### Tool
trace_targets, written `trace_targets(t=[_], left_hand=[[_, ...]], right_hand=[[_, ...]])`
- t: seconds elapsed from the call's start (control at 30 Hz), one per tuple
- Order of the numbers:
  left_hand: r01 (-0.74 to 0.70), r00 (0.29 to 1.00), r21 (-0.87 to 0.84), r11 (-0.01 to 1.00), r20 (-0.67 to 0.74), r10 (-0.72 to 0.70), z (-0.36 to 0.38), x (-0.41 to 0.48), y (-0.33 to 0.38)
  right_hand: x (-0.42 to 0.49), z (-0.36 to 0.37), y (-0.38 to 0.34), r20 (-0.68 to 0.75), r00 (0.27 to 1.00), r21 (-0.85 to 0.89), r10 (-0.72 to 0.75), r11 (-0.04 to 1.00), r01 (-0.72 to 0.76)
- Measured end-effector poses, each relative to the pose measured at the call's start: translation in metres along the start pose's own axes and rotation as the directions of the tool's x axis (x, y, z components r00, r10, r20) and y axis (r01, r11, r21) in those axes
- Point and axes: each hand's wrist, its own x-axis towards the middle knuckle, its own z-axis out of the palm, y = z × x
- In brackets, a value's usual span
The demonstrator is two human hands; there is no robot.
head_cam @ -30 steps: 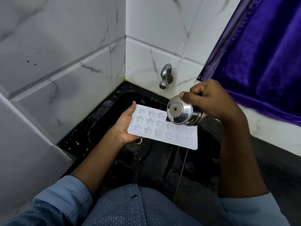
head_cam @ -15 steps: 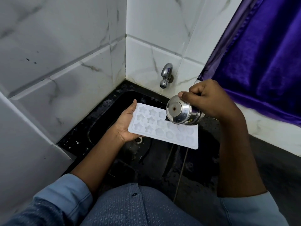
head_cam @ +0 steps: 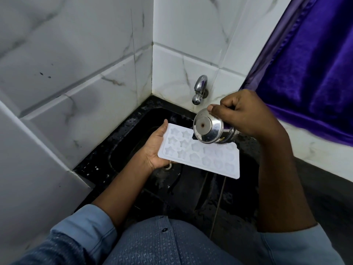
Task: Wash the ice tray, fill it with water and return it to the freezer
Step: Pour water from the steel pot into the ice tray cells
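Ice tray (head_cam: pixel 200 158) sits over the sink (head_cam: pixel 131 136); our left hand (head_cam: pixel 152 150) grips its left end, our right hand (head_cam: pixel 246 113) holds a tilted steel vessel (head_cam: pixel 210 131) above its far edge.

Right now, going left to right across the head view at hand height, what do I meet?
Marble wall tiles → left hand holding the ice tray → ice tray → right hand gripping a steel vessel above the tray → purple curtain.
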Motion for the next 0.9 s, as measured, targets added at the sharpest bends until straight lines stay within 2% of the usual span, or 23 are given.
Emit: trace_targets(t=[0.5,0.9], left_hand=[[-0.004,1.0,-0.023,1.0,0.004,0.005,-0.0013,0.0011,-0.0014],[-0.015,1.0,-0.014,1.0,0.017,0.015,-0.0026,0.004,-0.0017]], right_hand=[[0.0026,0.0011,-0.0051,-0.007,1.0,-0.006,-0.005,1.0,0.005],[0.0013,0.0055,-0.0054,-0.011,1.0,-0.079,-0.007,0.997,0.007]])
